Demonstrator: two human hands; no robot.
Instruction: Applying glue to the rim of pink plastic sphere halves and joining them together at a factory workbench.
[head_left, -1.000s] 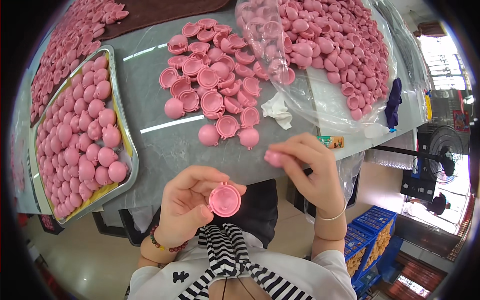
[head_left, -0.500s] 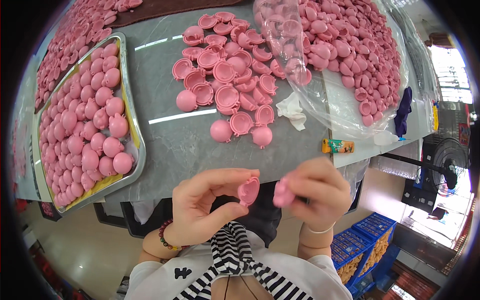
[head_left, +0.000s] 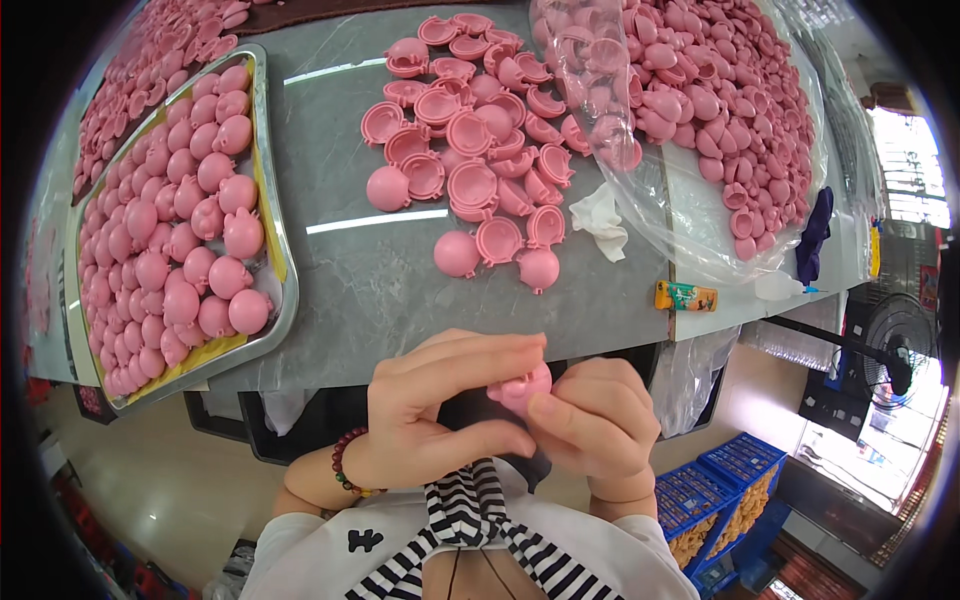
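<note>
Close in front of my body, my two hands meet around a small pink plastic ball piece (head_left: 523,387) with little raised shapes on it. My right hand (head_left: 600,415) pinches it between thumb and fingers. My left hand (head_left: 430,400) has its index finger stretched along the far side of the piece and its thumb spread apart below. Whether two shells are joined in there is partly hidden by the fingers. Beyond my hands lies a loose pile of pink half shells (head_left: 470,185), mostly hollow side up, with a few round pink balls (head_left: 457,254) at its near edge.
At the left, a metal tray (head_left: 283,300) holds many closed pink balls. A clear plastic bag (head_left: 690,255) of pink shells lies at the far right. A crumpled white tissue (head_left: 600,222), an orange-green lighter-sized item (head_left: 686,296) and blue crates (head_left: 690,500) are also around.
The half shell from my left hand and the pink piece from my right have come together between my hands. My left fingers have spread, and the view has shifted slightly.
</note>
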